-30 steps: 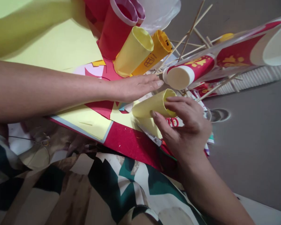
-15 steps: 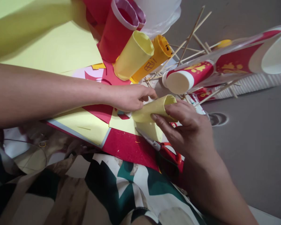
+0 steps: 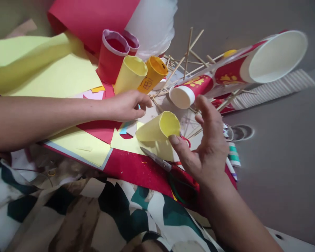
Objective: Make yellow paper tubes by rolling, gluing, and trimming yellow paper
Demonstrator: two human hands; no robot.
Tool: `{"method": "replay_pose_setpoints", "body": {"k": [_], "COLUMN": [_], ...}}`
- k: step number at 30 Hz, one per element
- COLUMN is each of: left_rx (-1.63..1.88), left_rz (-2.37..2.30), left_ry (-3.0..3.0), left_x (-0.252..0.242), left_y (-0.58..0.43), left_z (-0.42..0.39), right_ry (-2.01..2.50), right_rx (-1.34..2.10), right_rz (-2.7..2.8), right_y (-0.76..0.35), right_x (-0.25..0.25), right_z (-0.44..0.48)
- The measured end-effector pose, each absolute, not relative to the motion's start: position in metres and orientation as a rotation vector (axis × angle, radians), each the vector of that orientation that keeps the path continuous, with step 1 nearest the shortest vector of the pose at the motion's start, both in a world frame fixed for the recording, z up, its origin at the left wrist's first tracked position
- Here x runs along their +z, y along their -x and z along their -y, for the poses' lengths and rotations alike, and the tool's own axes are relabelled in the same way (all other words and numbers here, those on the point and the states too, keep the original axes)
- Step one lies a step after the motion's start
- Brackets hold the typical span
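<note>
A yellow paper-covered cup [image 3: 149, 133] stands on yellow paper near the table's front edge, its mouth facing up and right. My right hand [image 3: 208, 147] is beside it, thumb and fingers spread apart. The thumb tip is close to the cup's rim; I cannot tell whether they touch. My left hand [image 3: 127, 105] hovers behind the cup, fingers slightly bent, with a gap between thumb and forefinger and nothing held. Scissors [image 3: 160, 162] with red handles lie in front of the cup, their handles partly behind my right hand.
Behind stand another yellow cup [image 3: 130, 75], an orange cup [image 3: 153, 75] and red cups [image 3: 111, 57]. Wooden sticks [image 3: 187, 52] cross at the back, by bagged red-and-white paper cups [image 3: 228, 71]. Yellow paper sheets [image 3: 55, 73] and red paper [image 3: 99, 131] cover the left.
My right hand has let go of the yellow cup and opened. My left hand has drawn back from the cup. The view has shifted a little.
</note>
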State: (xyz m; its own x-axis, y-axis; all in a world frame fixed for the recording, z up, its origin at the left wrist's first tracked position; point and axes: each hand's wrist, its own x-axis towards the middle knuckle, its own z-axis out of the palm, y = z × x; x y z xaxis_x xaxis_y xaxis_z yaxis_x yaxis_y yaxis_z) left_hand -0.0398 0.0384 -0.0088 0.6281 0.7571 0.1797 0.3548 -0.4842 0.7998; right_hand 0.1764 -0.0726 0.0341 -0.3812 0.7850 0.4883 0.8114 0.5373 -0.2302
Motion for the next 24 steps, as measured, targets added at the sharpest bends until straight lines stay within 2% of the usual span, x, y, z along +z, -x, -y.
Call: {"method": "replay_pose_setpoints", "body": {"k": [5,10,15,19,24], "left_rx": [0.691,0.714,0.702,0.732,0.894], "left_rz": [-0.810,-0.763,-0.803,-0.681,-0.626], "left_ry": [-1.993,-1.924,-1.798,-1.761,-1.957], "left_x": [-0.010,-0.013,0.001,0.024,0.054], "left_y": [0.040,0.038,0.042,0.047,0.045], "left_z": [-0.039,-0.046,-0.042,-0.033,-0.003], "right_ry": [1.215,1.297,1.227,1.279,1.456], "right_rx": [-0.205,-0.021,0.026,0.223,0.494], "right_rz": [2.436,2.578,2.242,1.894,1.959], "right_y": [-0.151,-0.141,-0.164,-0.191,-0.215], "right_x": [0.038,0.034,0.053,0.051,0.034], "right_z": [0.060,0.045,0.046,0.051,0.068]}}
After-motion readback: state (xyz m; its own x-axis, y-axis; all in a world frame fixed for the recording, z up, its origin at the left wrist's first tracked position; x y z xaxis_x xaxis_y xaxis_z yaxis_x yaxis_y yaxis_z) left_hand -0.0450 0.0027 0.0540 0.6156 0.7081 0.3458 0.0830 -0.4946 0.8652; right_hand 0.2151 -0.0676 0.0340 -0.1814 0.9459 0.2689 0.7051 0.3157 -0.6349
